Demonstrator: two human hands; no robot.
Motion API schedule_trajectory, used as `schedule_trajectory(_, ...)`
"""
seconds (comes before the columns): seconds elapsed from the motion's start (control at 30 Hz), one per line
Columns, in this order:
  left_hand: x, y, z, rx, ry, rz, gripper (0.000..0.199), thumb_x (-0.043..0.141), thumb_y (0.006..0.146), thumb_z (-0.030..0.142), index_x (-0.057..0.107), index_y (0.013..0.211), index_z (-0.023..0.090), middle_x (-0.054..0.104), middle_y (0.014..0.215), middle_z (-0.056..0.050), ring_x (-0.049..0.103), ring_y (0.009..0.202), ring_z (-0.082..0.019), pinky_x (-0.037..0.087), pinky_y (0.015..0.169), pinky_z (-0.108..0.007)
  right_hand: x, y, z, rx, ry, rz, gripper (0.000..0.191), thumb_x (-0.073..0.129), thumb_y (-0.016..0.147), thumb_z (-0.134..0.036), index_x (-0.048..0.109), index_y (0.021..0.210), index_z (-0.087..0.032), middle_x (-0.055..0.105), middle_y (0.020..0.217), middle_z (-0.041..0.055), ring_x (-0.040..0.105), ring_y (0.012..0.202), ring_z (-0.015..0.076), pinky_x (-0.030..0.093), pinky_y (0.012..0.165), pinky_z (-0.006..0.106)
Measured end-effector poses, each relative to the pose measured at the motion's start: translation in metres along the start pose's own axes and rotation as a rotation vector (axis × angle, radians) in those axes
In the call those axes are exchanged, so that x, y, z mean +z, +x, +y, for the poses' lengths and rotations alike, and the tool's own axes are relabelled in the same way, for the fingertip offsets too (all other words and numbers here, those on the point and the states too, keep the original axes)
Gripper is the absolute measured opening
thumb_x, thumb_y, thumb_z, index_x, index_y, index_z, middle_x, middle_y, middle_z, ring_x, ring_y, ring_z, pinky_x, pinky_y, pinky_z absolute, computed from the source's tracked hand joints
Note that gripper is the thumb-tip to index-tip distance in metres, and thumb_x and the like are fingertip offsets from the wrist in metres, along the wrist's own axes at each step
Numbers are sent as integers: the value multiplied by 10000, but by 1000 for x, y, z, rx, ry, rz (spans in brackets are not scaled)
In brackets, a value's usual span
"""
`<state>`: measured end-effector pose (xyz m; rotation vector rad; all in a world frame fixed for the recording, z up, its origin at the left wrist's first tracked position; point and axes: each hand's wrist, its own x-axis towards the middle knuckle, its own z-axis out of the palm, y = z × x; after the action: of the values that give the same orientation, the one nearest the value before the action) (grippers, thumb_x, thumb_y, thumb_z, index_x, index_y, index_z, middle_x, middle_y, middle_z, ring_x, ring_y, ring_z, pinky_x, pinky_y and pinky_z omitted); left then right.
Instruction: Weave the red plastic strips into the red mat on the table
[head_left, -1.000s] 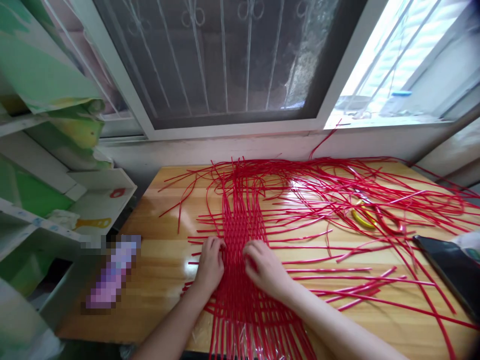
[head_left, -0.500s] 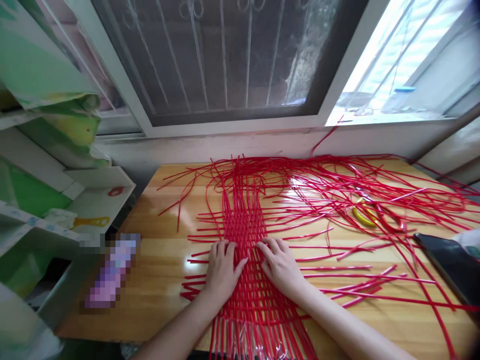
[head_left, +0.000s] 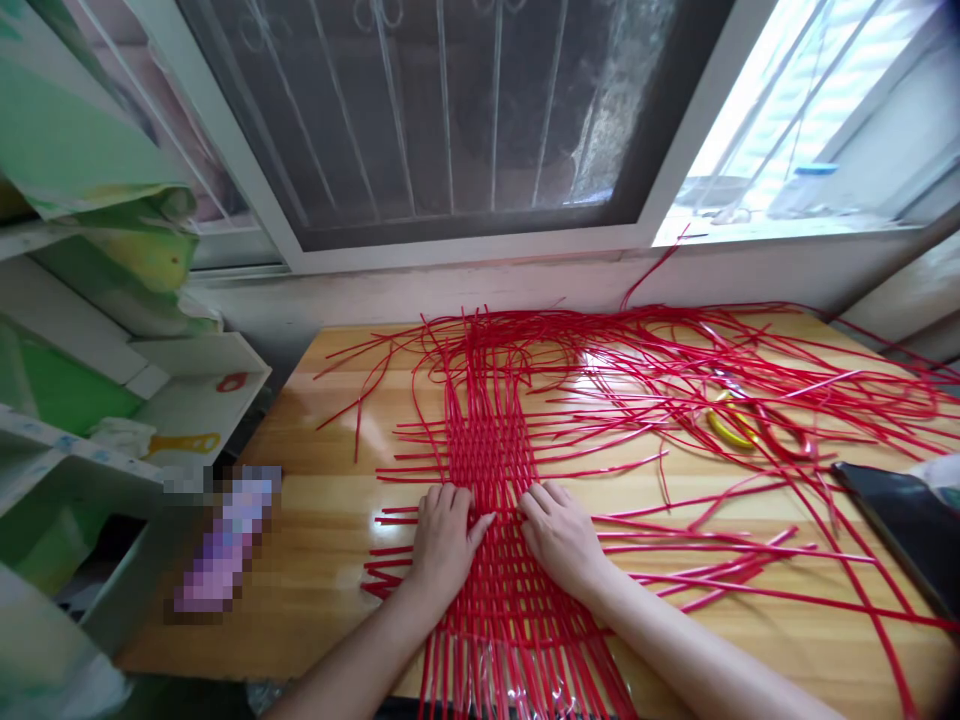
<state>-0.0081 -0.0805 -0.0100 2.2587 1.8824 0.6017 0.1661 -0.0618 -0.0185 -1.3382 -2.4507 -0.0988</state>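
A mat of red plastic strips (head_left: 491, 450) lies on the wooden table, densely woven at its far part and looser nearer me. My left hand (head_left: 444, 535) rests over its left edge, with the fingers curled down on the strips and the thumb lying across the weave. On the opposite edge my right hand (head_left: 559, 535) has its fingers bent onto the strips; its thumb is mostly hidden. Loose strip ends stick out on both sides of the mat, and its near ends fan out toward the table's front edge.
A tangle of loose red strips (head_left: 645, 350) spreads along the back and right. Among them lie scissors (head_left: 784, 435) and a yellow curved handle (head_left: 731, 425). A black flat object (head_left: 896, 525) is at the right edge, a blurred-out pink item (head_left: 225, 545) at left. Behind is a window (head_left: 465, 255).
My right hand has shifted very slightly and its fingers are drawn closer together. The loose strips on the right have moved a little. My left hand stays in place.
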Motion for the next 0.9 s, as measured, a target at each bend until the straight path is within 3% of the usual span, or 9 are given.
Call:
schedule_trajectory(0.17,-1,0,-1,15,-5,1,241,428,816,403,529,804,184,501,818,-49,451,819,-202,392,739,-363,-3,2,2,7,34,-2,145,426,736,-77,527,721,-181,506,749,43,424,756,185,348,701,301)
schedule_trajectory(0.27,-3,1,-1,28,-8,39,312,453,786,463,535,883,178,495,940,-76,436,922,-227,376,808,-400,-8,11,4,36,103,-7,121,457,776,-167,545,859,-177,523,893,64,434,863,196,361,779,320)
schedule_trajectory(0.4,-2,8,2,39,10,86,484,464,744,541,502,1058,174,439,1122,-117,365,1065,-278,312,900,-469,-11,23,6,53,142,-15,310,523,763,-296,511,1053,-184,498,1063,93,407,986,229,347,837,361)
schedule_trajectory(0.63,8,16,3,16,52,62,460,443,764,524,503,1095,210,462,1102,-107,386,1034,-273,309,877,-475,-2,25,4,70,80,-45,341,536,734,-227,517,1073,-193,508,1064,92,404,967,235,330,803,361)
schedule_trajectory(0.9,6,16,4,-5,87,40,377,420,793,490,522,1032,217,489,1017,-85,424,960,-254,327,821,-441,0,22,-2,76,6,-37,232,547,755,-244,561,987,-240,525,949,74,421,904,220,310,757,330)
